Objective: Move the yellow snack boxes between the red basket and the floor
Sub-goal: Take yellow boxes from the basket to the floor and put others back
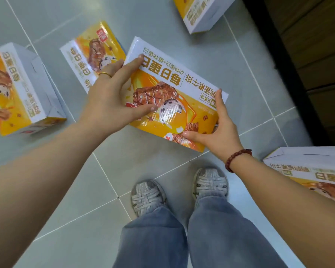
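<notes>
While both hands clasp it, the held box (178,88) sits mid-frame over the grey tile floor (230,60), printed face up and tilted. I cannot tell whether its underside touches the tiles. The left hand (110,97), wearing a ring (105,74), grips the 9 o'clock end, with the thumb pressed on the face and the fingers spread along the far edge. The right hand (220,132), with a bracelet (236,158) at the wrist, pinches the 4 o'clock corner. Its thumb is on the face and its index finger lies up the side, while the other fingers are hidden beneath.

Four more boxes ring it. The second box (89,53) lies at 10 o'clock, just beside the held box and partly covered by the left hand. The left box (17,89) stands at 9 o'clock, well apart and clipped by the frame. The top box (199,14) at 1 o'clock and the right box (313,171) at 4 o'clock are both cut off. The right forearm crosses the right box.

Shoes (147,196) and jeans (182,238) stand at 6 o'clock, near the held box's near edge. A dark strip (298,55) borders the floor at 3 o'clock, and what it is cannot be made out. Bare tiles lie open at 12 o'clock, at 2 o'clock and at 7 o'clock.
</notes>
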Demonstrator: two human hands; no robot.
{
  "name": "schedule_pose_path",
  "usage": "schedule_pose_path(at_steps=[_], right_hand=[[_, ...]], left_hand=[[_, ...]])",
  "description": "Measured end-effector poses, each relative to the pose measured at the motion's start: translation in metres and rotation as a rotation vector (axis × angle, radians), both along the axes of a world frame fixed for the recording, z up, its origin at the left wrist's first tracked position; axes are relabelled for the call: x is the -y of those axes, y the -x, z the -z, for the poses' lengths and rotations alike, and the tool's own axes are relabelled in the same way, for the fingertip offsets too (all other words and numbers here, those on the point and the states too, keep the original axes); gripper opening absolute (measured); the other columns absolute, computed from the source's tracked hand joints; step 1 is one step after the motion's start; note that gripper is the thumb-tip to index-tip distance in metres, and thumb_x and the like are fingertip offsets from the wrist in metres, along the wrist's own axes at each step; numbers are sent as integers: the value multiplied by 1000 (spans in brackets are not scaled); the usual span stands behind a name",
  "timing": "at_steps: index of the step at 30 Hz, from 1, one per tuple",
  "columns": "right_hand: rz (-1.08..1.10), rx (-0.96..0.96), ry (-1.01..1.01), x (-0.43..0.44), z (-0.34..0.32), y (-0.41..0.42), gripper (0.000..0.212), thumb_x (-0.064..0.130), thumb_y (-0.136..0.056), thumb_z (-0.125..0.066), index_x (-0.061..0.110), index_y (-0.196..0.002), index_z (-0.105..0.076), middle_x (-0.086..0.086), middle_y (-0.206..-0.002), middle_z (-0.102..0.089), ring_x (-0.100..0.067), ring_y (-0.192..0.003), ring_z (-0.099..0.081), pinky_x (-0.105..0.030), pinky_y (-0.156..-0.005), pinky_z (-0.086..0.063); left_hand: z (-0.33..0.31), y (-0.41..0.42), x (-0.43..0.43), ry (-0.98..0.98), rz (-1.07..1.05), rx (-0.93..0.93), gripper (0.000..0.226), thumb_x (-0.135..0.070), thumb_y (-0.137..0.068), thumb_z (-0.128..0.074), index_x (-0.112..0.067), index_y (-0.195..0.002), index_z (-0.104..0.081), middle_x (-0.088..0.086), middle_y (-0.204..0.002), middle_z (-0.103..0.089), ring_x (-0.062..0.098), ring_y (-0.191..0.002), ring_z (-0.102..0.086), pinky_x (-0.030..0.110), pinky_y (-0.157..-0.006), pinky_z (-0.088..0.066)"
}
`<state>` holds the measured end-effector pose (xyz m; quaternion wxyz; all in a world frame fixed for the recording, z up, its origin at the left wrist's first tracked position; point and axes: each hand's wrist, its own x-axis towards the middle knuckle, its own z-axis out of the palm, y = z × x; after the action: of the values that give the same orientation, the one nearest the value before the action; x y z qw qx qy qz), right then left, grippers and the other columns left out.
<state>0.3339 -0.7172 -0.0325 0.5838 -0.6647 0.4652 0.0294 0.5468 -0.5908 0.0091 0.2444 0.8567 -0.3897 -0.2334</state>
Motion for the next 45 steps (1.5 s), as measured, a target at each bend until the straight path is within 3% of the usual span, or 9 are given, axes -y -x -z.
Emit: schedule_pose_path(at_steps=[6, 11, 15, 22, 27, 30, 37, 43, 45], right_hand=[[-176, 16, 169, 36, -160, -50, 124, 40, -57, -85, 43, -146, 2, 8, -145, -37, -18, -129, -43, -45, -106, -39], [-274, 79, 354, 52, -321, -97, 123, 48, -54, -83, 45, -145, 0, 4, -144, -41, -20, -130, -43, -38, -107, -38], [-321, 169, 458, 46, -451, -120, 122, 40, -57, -86, 42, -146, -2, 5, -140, -46, -15, -122, -48, -21, -96, -36], [-517, 227, 643, 2, -611, -128, 124, 42, -58, -86, 44, -146, 1, -3, -123, -57, -23, -108, -56, -34, -91, -46], [-641, 311, 649, -19, -684, -136, 122, 37, -62, -84, 44, -146, 4, 2, -122, -55, -13, -96, -56, -30, -87, -49], [-693, 387, 661, -25, -713, -137, 123, 41, -61, -84, 48, -143, 7, 1, -128, -52, -17, -106, -56, -40, -93, -50], [-904, 524, 665, -22, -753, -136, 123, 45, -59, -84, 55, -139, 9, 2, -123, -52, -15, -104, -56, -39, -90, -52], [-1185, 649, 619, -54, -770, -136, 122, 45, -59, -83, 53, -141, 6, 3, -126, -52, -18, -107, -55, -41, -90, -51], [-1289, 685, 601, -77, -777, -132, 121, 43, -60, -83, 48, -143, 4, 3, -124, -52, -18, -105, -55, -39, -89, -51]], left_hand=[[-149, -30, 0, 81, -122, 54, 93, -55, -56, -77, -42, -138, -35, 5, -138, -41, 14, -130, -34, 13, -102, -23], [-306, -61, -6, 169, -192, 186, 93, -53, -56, -81, -42, -137, -36, 7, -133, -44, 16, -125, -39, 14, -96, -26], [-431, -67, -28, 247, -261, 283, 93, -52, -55, -79, -38, -137, -38, 10, -130, -44, 18, -123, -42, 14, -96, -28], [-571, -33, -95, 362, -431, 328, 91, -41, -55, -84, -38, -135, -40, 11, -128, -39, 18, -118, -42, 28, -100, -36], [-642, -14, -128, 363, -514, 397, 88, -43, -59, -81, -41, -135, -37, 9, -132, -38, 20, -122, -39, 34, -99, -39], [-676, 1, -141, 387, -579, 444, 89, -42, -59, -81, -38, -136, -38, 9, -131, -39, 19, -120, -39, 28, -97, -37], [-714, 64, -150, 418, -821, 529, 89, -48, -56, -76, -39, -136, -39, 4, -136, -34, -5, -115, -23, 18, -99, -25], [-722, 138, -174, 341, -1128, 585, 87, -49, -56, -77, -42, -134, -40, 7, -135, -37, 18, -129, -34, 26, -104, -29], [-726, 168, -188, 331, -1236, 604, 87, -52, -54, -75, -42, -134, -41, 4, -133, -38, 16, -125, -36, 30, -106, -32]])
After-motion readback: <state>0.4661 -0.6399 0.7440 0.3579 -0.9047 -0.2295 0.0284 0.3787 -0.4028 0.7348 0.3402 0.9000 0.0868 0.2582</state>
